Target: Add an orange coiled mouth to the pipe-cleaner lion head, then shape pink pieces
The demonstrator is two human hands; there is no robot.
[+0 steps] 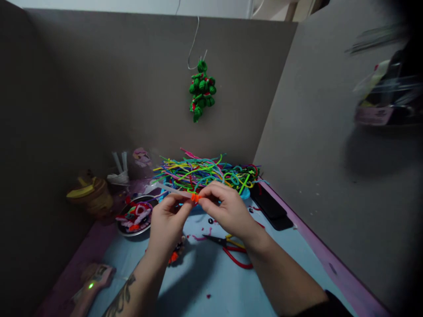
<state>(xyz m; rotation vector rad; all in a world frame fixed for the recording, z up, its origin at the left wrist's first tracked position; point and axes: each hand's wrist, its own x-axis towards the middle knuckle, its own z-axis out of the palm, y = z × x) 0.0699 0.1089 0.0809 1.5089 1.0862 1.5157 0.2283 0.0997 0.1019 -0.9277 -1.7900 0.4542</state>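
Both hands meet in the middle of the view, above the blue mat. A pale translucent stick [170, 189] runs from the upper left into the fingers of my left hand [170, 215], which is closed in a pinch on it. At the stick's right end sits a small orange pipe cleaner coil [194, 197]. The thumb and fingers of my right hand [228, 209] pinch this coil from the right. Below the hands lie scissors [236, 248] with red and yellow handles, blades pointing left. A small fuzzy piece [175, 255] with orange parts is half hidden behind my left forearm.
A heap of coloured pipe cleaners [198, 169] fills a blue tray at the back. To the left stand a metal bowl [134, 233] of fuzzy pieces and a glue gun [99, 279] with a green light. A black phone [271, 207] lies right. Green fuzzy ornament [202, 90] hangs above.
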